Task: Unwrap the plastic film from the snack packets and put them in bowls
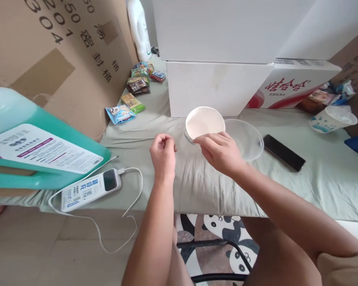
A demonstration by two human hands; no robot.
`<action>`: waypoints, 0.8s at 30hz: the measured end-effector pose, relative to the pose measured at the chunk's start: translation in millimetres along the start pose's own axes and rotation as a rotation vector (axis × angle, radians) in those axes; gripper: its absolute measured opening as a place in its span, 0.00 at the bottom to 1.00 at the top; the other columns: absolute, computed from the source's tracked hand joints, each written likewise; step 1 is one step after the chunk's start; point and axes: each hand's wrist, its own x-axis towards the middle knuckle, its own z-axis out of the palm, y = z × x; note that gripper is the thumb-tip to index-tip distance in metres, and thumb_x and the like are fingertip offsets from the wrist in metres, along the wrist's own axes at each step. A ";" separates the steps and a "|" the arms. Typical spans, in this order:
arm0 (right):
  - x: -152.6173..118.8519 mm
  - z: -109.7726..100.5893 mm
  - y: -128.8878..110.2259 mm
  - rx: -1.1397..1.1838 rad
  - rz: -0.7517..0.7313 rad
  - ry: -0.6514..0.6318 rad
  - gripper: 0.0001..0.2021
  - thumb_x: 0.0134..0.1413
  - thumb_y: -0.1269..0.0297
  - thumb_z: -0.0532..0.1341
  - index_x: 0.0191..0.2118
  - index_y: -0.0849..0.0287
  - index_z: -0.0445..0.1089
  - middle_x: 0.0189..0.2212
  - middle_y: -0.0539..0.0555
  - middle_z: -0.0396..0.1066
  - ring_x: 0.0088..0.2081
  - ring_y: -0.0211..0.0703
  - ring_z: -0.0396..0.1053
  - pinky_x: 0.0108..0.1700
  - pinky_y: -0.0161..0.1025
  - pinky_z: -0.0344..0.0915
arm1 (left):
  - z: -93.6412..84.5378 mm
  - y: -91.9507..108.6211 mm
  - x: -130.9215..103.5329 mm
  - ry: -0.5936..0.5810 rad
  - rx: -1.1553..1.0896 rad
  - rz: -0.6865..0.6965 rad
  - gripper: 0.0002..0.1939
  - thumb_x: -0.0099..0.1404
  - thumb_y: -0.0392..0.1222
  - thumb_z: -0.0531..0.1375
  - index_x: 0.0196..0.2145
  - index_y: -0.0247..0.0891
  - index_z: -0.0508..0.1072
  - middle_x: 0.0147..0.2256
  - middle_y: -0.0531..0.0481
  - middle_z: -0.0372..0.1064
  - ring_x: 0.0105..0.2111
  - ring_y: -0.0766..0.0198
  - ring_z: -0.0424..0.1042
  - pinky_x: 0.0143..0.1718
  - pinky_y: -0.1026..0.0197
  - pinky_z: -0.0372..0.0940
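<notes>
My right hand (pixel 222 153) grips a white paper cup (pixel 205 121) by its near side, thumb and fingers at the rim. The cup's mouth tips toward me, and its pale inside shows nothing in it. Partly behind that hand, a clear plastic bowl (pixel 253 139) rests on the cloth. My left hand (pixel 163 153) is closed in a loose fist, left of the cup and apart from it. Its curled fingers hide whatever they may hold.
White boxes (pixel 217 87) stand behind the cup. A black phone (pixel 284 153) and a patterned paper cup (pixel 328 119) lie to the right. At left are snack packets (pixel 121 114), a green jug (pixel 74 147), and a power bank (pixel 91 188) with a looping white cable.
</notes>
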 end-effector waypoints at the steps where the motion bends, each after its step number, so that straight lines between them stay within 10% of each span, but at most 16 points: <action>1: 6.6 11.3 -1.6 -0.024 0.007 -0.069 0.17 0.62 0.80 0.53 0.46 0.52 0.73 0.37 0.49 0.82 0.35 0.40 0.77 0.39 0.40 0.62 | -5.1 1.7 2.1 0.022 -0.015 -0.009 0.02 0.53 0.37 0.59 0.25 0.40 0.68 0.19 0.59 0.60 0.21 0.70 0.62 0.25 0.66 0.58; 7: 24.3 38.1 -4.6 -0.155 0.083 -0.301 0.17 0.60 0.75 0.56 0.52 0.54 0.71 0.38 0.54 0.82 0.38 0.49 0.77 0.47 0.46 0.64 | -33.5 9.9 11.4 0.072 -0.116 -0.076 0.04 0.56 0.34 0.59 0.25 0.39 0.68 0.19 0.58 0.61 0.21 0.70 0.61 0.25 0.67 0.57; 12: 73.4 53.5 -24.9 -0.068 0.093 -0.239 0.18 0.60 0.62 0.60 0.55 0.55 0.69 0.52 0.63 0.75 0.56 0.64 0.70 0.56 0.59 0.63 | -45.8 13.9 16.7 0.055 -0.200 -0.114 0.06 0.59 0.33 0.60 0.26 0.39 0.69 0.21 0.58 0.59 0.23 0.70 0.59 0.27 0.66 0.56; 19: 211.1 196.6 -47.3 0.182 0.116 -0.563 0.43 0.47 0.61 0.70 0.70 0.47 0.56 0.71 0.63 0.49 0.68 0.72 0.55 0.60 0.66 0.62 | -52.2 19.3 15.8 0.113 -0.253 -0.126 0.09 0.61 0.30 0.57 0.24 0.39 0.66 0.20 0.57 0.56 0.22 0.70 0.54 0.25 0.65 0.52; 24: 240.0 250.8 -45.7 0.169 0.308 -0.742 0.47 0.42 0.58 0.72 0.69 0.42 0.56 0.70 0.61 0.49 0.66 0.74 0.58 0.61 0.72 0.58 | -57.7 20.5 16.4 0.114 -0.250 -0.149 0.09 0.60 0.29 0.57 0.24 0.39 0.66 0.20 0.57 0.55 0.22 0.70 0.54 0.24 0.65 0.51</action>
